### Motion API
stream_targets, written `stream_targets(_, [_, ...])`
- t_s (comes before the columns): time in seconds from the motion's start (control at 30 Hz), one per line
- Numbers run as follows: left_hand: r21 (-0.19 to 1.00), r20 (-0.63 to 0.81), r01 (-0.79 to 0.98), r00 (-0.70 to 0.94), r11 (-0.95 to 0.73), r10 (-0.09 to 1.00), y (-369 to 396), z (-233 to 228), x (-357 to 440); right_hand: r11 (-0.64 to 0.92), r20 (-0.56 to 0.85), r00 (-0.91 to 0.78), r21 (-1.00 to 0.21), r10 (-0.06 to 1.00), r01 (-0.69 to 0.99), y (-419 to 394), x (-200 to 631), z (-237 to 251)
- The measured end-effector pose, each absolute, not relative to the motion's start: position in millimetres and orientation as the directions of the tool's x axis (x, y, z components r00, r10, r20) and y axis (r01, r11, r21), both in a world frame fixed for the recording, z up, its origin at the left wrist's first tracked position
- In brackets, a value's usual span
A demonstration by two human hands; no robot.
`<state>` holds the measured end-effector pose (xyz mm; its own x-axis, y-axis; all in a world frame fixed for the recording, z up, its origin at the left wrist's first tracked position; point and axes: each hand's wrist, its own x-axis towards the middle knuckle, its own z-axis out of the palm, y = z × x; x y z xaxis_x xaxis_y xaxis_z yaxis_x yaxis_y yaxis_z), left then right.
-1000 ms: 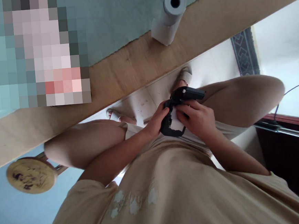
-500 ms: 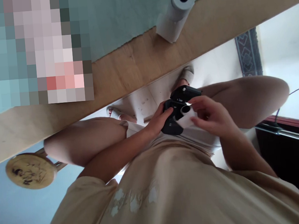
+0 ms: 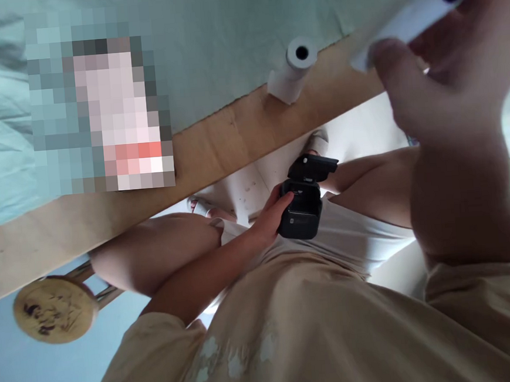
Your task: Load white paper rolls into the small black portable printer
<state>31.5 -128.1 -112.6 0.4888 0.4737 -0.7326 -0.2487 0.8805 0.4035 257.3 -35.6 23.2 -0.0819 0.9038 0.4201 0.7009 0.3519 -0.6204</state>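
Observation:
A small black receipt printer (image 3: 300,225) rests over my lap with its lid (image 3: 312,166) flipped up and its paper bay bare. My left hand (image 3: 273,212) grips the printer's left side, thumb on the rim of the bay. Raised at the upper right, close to the camera and slightly blurred, my right hand (image 3: 433,97) is closed around a white paper roll (image 3: 413,16) with a dark hollow core. Part of its fingers is hidden behind the roll.
A second white paper roll (image 3: 294,73) stands at the edge of the wooden table (image 3: 228,134), its loose end hanging down. Green cloth (image 3: 217,47) covers the tabletop, and a pixelated patch hides something at left. A round wooden stool (image 3: 55,310) stands at lower left.
My right hand has lifted the paper roll out of the printer's bay and up to the upper right. My left hand still holds the printer. The view has shifted slightly.

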Motion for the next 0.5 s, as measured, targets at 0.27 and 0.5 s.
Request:
stream_targets(0.27, [0.339,-0.751,-0.305,0.482,0.89,0.451,-126,-109,23,0.323,0.421,-0.128,-0.435,0.898,0.841,-4,258,7])
stream_targets(0.5, [0.292,-0.774,-0.333,0.469,0.897,0.426,-123,-107,18,0.305,0.34,-0.168,-0.406,0.926,0.862,-25,193,6])
